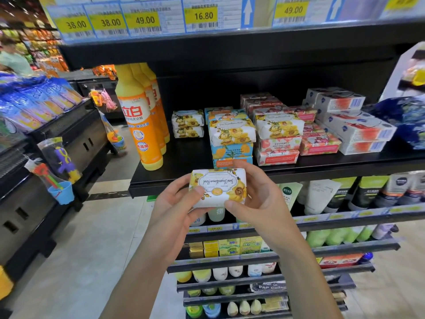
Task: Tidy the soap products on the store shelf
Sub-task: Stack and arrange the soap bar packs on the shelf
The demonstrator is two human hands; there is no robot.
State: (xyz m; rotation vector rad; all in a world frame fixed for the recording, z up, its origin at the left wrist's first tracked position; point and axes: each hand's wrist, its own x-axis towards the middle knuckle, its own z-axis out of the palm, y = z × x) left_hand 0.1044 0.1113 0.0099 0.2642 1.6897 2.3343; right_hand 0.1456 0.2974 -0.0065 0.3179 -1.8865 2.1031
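A white soap bar with yellow flowers (217, 186) is held in front of the black shelf (184, 166), its label upside down to me. My left hand (177, 203) grips its left end and my right hand (255, 194) its right end. On the shelf stand stacks of wrapped soaps: a yellow-flower stack (232, 132) over blue-and-orange bars (231, 151), another yellow-flower bar (278, 125) over red-pink bars (277, 155), and two small yellow-flower bars (187, 124) further back.
Orange detergent bottles (140, 125) stand at the shelf's left. White-and-red boxes (358, 127) are stacked at the right, beside a blue bag (407, 120). Price tags (145, 19) line the shelf above. Tubes and bottles fill lower shelves. Toys hang on a dark cabinet (57, 143) at left.
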